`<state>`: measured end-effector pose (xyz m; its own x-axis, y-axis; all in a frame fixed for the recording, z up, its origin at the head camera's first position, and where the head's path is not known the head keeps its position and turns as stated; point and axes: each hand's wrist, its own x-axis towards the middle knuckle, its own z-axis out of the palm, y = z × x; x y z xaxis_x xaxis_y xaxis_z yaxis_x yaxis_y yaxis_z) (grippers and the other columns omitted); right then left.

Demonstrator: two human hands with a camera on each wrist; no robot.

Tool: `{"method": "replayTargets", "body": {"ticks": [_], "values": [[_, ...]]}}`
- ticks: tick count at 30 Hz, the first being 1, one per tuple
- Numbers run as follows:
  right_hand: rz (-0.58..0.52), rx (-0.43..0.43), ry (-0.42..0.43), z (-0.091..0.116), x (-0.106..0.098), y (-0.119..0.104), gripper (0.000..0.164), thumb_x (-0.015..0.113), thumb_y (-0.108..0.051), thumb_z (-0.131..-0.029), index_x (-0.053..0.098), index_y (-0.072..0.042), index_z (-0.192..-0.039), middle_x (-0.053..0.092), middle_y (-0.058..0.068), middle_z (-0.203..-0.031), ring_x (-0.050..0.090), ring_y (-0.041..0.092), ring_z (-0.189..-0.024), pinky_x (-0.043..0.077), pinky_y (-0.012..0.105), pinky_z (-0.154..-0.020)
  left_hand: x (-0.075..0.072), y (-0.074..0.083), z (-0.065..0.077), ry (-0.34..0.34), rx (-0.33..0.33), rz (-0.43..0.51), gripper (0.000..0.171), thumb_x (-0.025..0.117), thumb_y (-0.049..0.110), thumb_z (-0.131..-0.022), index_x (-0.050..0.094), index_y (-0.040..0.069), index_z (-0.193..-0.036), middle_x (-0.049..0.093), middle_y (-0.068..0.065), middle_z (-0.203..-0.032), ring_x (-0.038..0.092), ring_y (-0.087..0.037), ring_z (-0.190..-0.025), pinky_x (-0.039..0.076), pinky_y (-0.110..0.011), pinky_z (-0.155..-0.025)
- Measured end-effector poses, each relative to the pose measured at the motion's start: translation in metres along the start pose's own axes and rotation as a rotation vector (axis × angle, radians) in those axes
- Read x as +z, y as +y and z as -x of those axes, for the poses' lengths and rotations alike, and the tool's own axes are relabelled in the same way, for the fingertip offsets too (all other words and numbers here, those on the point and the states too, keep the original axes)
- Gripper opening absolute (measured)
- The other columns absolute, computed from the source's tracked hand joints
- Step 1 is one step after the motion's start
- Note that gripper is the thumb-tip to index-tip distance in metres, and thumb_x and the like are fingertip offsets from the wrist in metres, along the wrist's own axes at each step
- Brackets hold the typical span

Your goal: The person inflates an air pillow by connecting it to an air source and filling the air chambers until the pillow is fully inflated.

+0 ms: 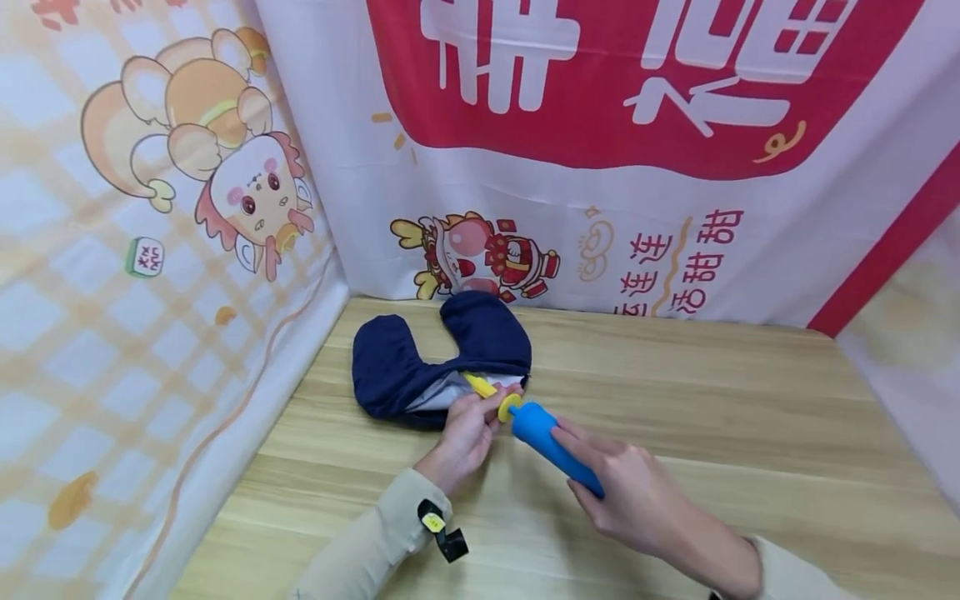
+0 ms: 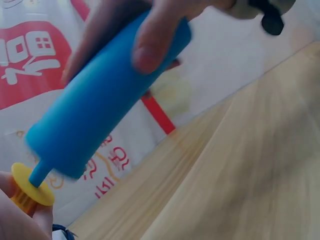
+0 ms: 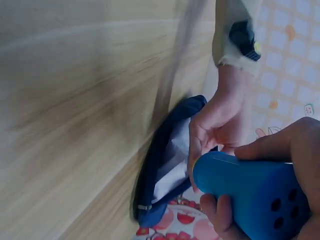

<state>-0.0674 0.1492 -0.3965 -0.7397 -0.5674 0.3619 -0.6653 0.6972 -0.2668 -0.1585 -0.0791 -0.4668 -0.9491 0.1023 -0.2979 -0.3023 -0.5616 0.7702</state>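
Note:
A navy U-shaped neck pillow [image 1: 491, 337] lies on the table, its zipped cover gaping along the near side to show pale lining [image 3: 172, 160]. At that opening my left hand [image 1: 467, 429] pinches a yellow nozzle [image 1: 482, 386] with a round flange [image 2: 33, 184]; the nozzle's far end points into the opening. My right hand [image 1: 633, 492] grips a blue hand pump [image 1: 553, 446], held tilted above the table. The pump's thin blue tip [image 2: 41, 172] meets the flange in the left wrist view. Several dark holes show in the pump's end in the right wrist view.
The light wood-grain table [image 1: 720, 400] runs back to a white cloth [image 1: 585, 200] printed with red and cartoon figures. Another printed cloth [image 1: 172, 333] with an orange check hangs along the left side. A black band with a yellow piece [image 1: 442, 529] sits on the left sleeve.

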Motion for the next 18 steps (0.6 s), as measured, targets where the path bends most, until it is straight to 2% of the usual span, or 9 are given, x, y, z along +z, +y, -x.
{"method": "replayTargets", "body": {"ticks": [2,7,12,15,18], "values": [[-0.005,0.015,-0.047,0.014,-0.011,0.0,0.067,0.087,-0.017,-0.084,0.063,-0.014,-0.147,0.068,0.006,-0.145,0.078,0.022,-0.105,0.066,0.041,-0.08,-0.003,0.002,-0.003,0.006,-0.01,-0.004,0.039,0.06,0.003,-0.106,0.052,-0.014,-0.14,0.08,-0.008,-0.114,0.077,-0.011,-0.104,0.06,-0.024,-0.094],[-0.037,0.113,-0.174,0.044,-0.041,-0.002,0.076,0.087,-0.024,-0.088,0.053,-0.023,-0.156,0.068,0.004,-0.145,0.077,0.023,-0.107,0.065,0.042,-0.079,-0.01,0.006,-0.008,0.019,0.017,0.006,0.036,0.061,0.001,-0.104,0.056,-0.015,-0.136,0.08,-0.012,-0.115,0.078,-0.013,-0.103,0.061,-0.023,-0.09],[-0.03,0.254,-0.296,0.06,-0.061,-0.003,0.081,0.088,-0.039,-0.086,0.051,-0.028,-0.157,0.076,0.001,-0.13,0.07,0.006,-0.084,0.065,0.03,-0.071,-0.01,0.002,-0.011,-0.02,0.032,0.005,0.035,0.058,0.005,-0.107,0.053,-0.012,-0.137,0.079,-0.009,-0.117,0.077,-0.009,-0.105,0.06,-0.021,-0.092],[-0.004,0.3,-0.299,0.055,-0.066,-0.011,0.078,0.089,-0.04,-0.084,0.055,-0.03,-0.154,0.074,-0.003,-0.133,0.068,0.002,-0.083,0.065,0.031,-0.073,-0.007,-0.003,-0.01,-0.038,0.034,0.027,0.036,0.056,0.006,-0.108,0.048,-0.011,-0.139,0.079,-0.007,-0.115,0.076,-0.009,-0.107,0.059,-0.021,-0.094],[0.029,0.237,-0.183,0.04,-0.06,-0.02,0.069,0.089,-0.032,-0.083,0.064,-0.026,-0.146,0.072,-0.004,-0.138,0.076,0.009,-0.091,0.066,0.038,-0.078,-0.002,-0.007,-0.005,-0.044,0.032,0.036,0.04,0.055,0.008,-0.109,0.044,-0.011,-0.142,0.078,-0.005,-0.116,0.075,-0.008,-0.108,0.058,-0.021,-0.098]]}}
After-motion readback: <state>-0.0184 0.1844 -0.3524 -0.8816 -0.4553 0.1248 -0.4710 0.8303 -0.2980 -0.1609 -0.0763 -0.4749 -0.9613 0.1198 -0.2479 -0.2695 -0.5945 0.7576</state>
